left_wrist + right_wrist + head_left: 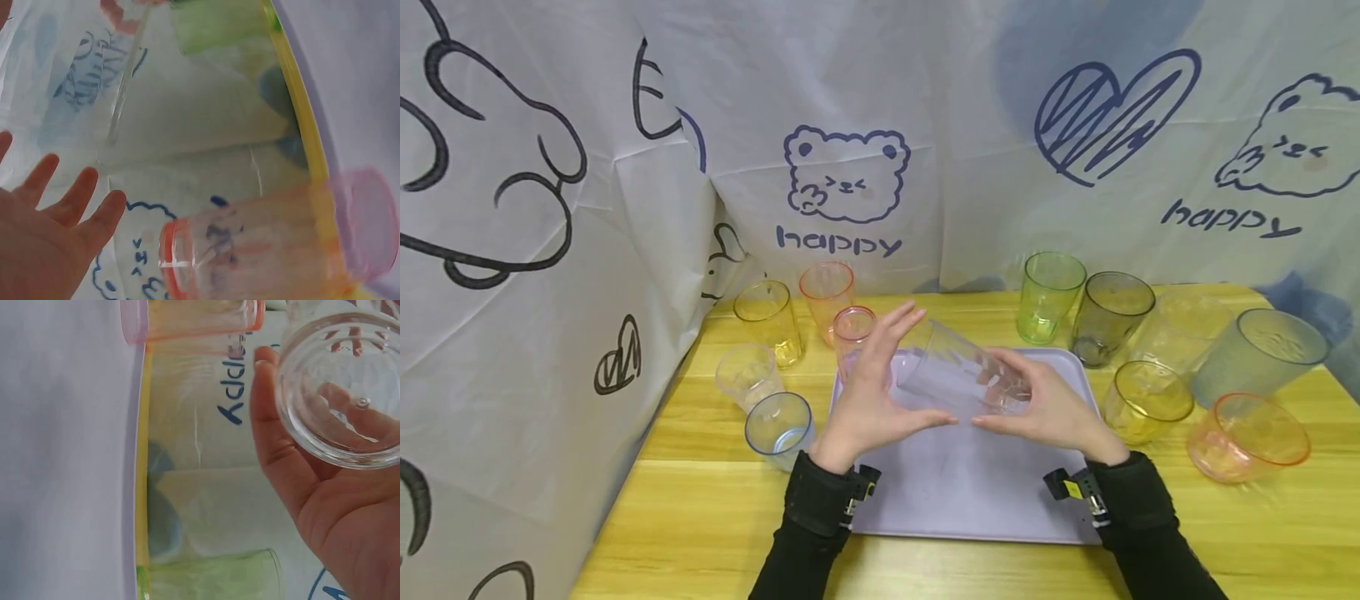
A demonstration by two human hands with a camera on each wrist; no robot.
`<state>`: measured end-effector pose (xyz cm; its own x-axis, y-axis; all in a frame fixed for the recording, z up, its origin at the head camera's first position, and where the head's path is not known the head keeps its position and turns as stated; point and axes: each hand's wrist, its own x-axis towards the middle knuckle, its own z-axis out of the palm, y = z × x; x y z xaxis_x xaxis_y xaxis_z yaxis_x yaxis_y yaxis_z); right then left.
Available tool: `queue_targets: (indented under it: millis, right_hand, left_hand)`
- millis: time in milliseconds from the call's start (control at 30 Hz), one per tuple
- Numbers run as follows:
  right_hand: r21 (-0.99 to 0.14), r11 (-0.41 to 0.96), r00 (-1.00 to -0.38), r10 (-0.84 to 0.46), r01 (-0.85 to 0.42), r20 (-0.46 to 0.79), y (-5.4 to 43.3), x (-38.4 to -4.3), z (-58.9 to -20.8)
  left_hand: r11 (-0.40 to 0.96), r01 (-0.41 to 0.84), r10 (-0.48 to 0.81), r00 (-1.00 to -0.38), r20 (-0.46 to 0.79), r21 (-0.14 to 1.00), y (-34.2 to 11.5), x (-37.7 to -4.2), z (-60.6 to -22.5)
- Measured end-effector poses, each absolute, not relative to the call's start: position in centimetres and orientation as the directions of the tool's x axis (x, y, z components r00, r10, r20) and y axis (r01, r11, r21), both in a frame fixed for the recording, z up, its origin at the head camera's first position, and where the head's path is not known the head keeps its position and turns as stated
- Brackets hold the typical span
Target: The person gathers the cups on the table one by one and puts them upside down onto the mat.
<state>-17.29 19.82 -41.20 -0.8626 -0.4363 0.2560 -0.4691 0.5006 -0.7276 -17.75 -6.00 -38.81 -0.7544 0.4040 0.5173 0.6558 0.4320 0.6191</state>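
Above the lilac tray [973, 492], a clear tumbler [951, 362] lies tilted in the air, its mouth toward the left and its base to the right. My right hand [1056, 408] grips it around the base end; in the right wrist view the round base [359, 403] faces the camera, with fingers showing through it. At the mouth end, my left hand [872, 400] is spread, thumb apart from the fingers, holding nothing. Just beyond the left hand stands a pink tumbler with a red rim [854, 321], at the tray's back left.
Left of the tray stand a yellow glass [767, 312], an orange-rimmed glass [827, 287], a small clear glass [748, 375] and a blue-rimmed one [780, 425]. Green [1050, 292], grey [1108, 312] and several other glasses crowd the right side. A printed cloth [970, 208] hangs behind.
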Motion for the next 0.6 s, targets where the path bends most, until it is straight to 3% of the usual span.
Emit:
queue_targets:
  millis: [167,300,600]
  right_hand:
    - [-0.684,0.545,-0.858,-0.449,-0.485,0.251,20.4,-17.4,-41.1]
    - [-0.653,0.574,-0.854,-0.46,-0.494,0.242,20.8,-17.3,-41.0]
    - [-0.593,0.61,-0.84,-0.483,-0.526,0.248,21.2,-17.3,-40.8]
  left_hand:
    - [0.599,0.693,0.479,-0.711,0.514,0.401,-6.0,-17.8,-38.7]
    - [0.65,0.706,0.517,-0.682,0.517,0.282,-5.8,-17.8,-38.9]
    - [0.686,0.692,0.55,-0.695,0.464,0.223,-5.2,-17.9,-39.6]
